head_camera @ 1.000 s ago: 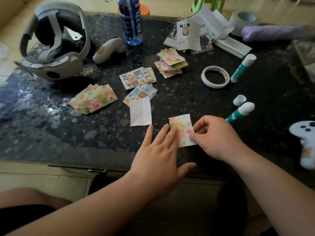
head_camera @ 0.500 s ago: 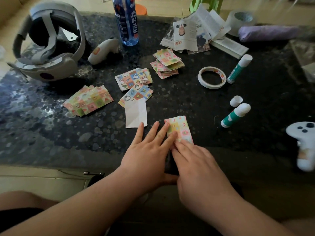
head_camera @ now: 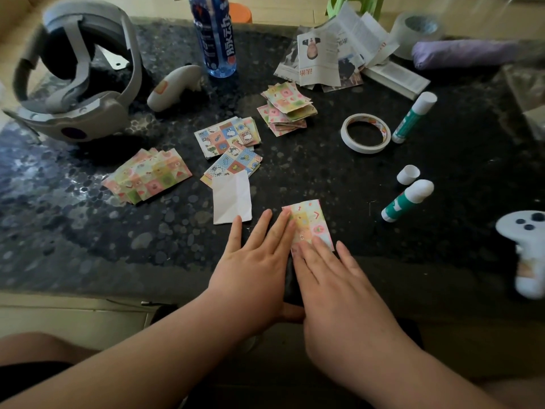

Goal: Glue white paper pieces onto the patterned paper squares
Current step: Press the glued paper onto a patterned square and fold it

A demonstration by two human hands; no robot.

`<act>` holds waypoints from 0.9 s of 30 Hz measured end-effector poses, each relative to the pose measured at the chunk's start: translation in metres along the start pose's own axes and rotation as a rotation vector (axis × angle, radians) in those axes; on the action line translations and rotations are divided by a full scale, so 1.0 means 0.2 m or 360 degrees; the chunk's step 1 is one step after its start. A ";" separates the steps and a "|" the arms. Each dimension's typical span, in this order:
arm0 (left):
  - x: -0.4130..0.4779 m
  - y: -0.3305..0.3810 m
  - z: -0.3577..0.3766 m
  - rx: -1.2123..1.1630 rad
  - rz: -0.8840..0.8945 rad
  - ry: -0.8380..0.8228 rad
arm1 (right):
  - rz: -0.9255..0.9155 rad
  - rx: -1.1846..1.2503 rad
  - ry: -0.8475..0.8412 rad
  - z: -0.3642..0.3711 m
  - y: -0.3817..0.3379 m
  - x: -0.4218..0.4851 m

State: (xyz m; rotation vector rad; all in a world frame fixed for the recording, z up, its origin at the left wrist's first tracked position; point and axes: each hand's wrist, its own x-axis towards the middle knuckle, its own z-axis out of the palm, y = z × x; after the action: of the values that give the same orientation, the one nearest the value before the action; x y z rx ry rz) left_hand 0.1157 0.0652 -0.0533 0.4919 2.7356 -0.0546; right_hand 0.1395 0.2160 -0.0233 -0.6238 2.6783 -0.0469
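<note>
Both hands lie flat at the near edge of the dark speckled bench (head_camera: 324,178). Left hand (head_camera: 253,261): grip open, fingers straight and spread, with the fingertips nearest the right hand resting on the left edge of the patterned paper square (head_camera: 309,222). Right hand (head_camera: 339,287): grip open, fingers straight, tips pressing the square's near end. The square lies flat on the bench, pattern side up. White paper piece (head_camera: 231,199), creased, lies just left of the square, apart from it, its far edge overlapping a cartoon-print stack (head_camera: 233,165). Other patterned stacks: one fanned at left (head_camera: 147,175), one cartoon-print (head_camera: 228,137), one pastel pile farther back (head_camera: 287,109). Containers: a green glue stick (head_camera: 404,200) lies on its side right of the square, with a loose white cap (head_camera: 408,174) just beside its white end; a second glue stick (head_camera: 413,119), capped, lies farther back beside a tape roll (head_camera: 365,132). A blue-labelled plastic bottle (head_camera: 216,39) stands upright at the back, with its top cut off by the frame and its fill level unreadable. Also present: a grey headset (head_camera: 76,78), a controller (head_camera: 174,87), and printed leaflets (head_camera: 324,54).
</note>
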 end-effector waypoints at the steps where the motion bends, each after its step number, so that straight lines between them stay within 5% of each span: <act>1: 0.00 0.01 0.01 0.0009 0.0002 -0.0020 | -0.0079 -0.0029 0.0009 0.00 0.01 0.01; 19: 0.00 0.01 -0.01 0.0056 0.0000 -0.0132 | 0.0264 -0.0204 -0.0501 -0.06 0.00 -0.01; 27: -0.06 0.05 0.01 -0.0093 -0.0014 0.0026 | 0.0257 -0.0107 -0.0391 -0.09 0.02 -0.01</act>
State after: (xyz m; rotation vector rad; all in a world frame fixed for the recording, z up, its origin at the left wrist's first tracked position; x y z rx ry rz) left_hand 0.1308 0.0699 -0.0503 0.4656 2.7467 0.0274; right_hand 0.1329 0.2201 -0.0063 -0.4023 2.4893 0.1544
